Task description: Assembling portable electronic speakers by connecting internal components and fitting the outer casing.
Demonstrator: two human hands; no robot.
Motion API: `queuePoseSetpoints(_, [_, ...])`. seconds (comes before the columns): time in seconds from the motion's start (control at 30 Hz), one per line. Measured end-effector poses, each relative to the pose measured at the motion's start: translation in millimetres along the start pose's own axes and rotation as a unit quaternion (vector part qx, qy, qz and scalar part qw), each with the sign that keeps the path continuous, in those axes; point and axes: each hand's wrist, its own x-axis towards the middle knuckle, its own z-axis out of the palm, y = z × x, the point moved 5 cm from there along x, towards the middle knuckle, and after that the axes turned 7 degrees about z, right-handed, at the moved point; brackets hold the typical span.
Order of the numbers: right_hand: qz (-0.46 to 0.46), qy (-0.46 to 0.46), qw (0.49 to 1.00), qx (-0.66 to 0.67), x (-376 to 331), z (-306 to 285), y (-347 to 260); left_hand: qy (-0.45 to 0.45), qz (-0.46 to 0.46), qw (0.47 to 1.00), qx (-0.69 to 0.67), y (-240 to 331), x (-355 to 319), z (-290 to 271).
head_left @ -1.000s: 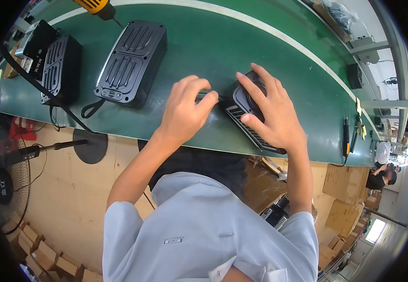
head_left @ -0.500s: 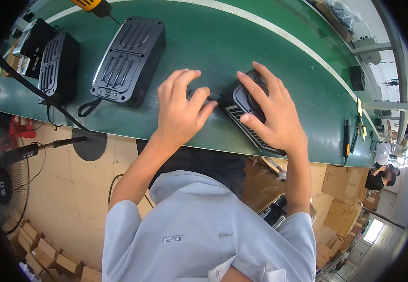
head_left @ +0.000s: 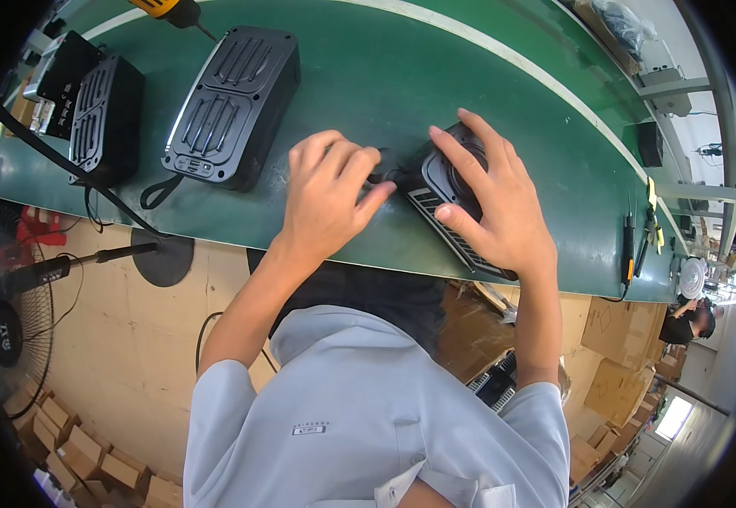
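A black portable speaker (head_left: pixel 441 174) with a round cone and a ribbed side panel lies near the bench's front edge. My right hand (head_left: pixel 497 203) grips it from above, thumb on the near part and fingers spread over the far part. A short dark wrist strap (head_left: pixel 387 159) sticks out from the speaker's left end. My left hand (head_left: pixel 330 188) is closed with curled fingers, thumb and forefinger around this strap; the fingers partly hide it. Farther left, a larger-looking black speaker (head_left: pixel 231 106) with ribbed grilles, a silver antenna and its own strap (head_left: pixel 162 193) lies untouched.
Another black speaker (head_left: pixel 107 118) stands at the left beside a dark box (head_left: pixel 61 74). A yellow-black power screwdriver (head_left: pixel 173 10) reaches in at the top. A soldering-iron-like tool (head_left: pixel 629 245) hangs at the right of the green bench (head_left: pixel 359 76). A fan (head_left: pixel 12 330) stands at lower left.
My left hand's fingers have closed in and moved slightly right onto the strap. My right hand stays almost still on the speaker.
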Motion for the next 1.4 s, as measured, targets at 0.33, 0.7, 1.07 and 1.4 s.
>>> queuePoseSetpoints(0.33, [0.002,0.000,1.000,-0.001,0,0,-1,0.036,0.067,0.997,-0.008,7,14,12])
queuePoseSetpoints(0.7, [0.014,-0.020,1.000,-0.014,1,1,-2,0.049,0.024,0.998,-0.006,2,19,-3])
queuePoseSetpoints(1.07, [0.123,0.054,0.990,0.038,-28,-12,7,-0.032,-0.062,0.957,-0.282,2,97,23])
queuePoseSetpoints(1.4, [0.398,0.339,0.754,0.398,-107,31,65,-0.142,-0.162,0.877,-0.429,27,62,60])
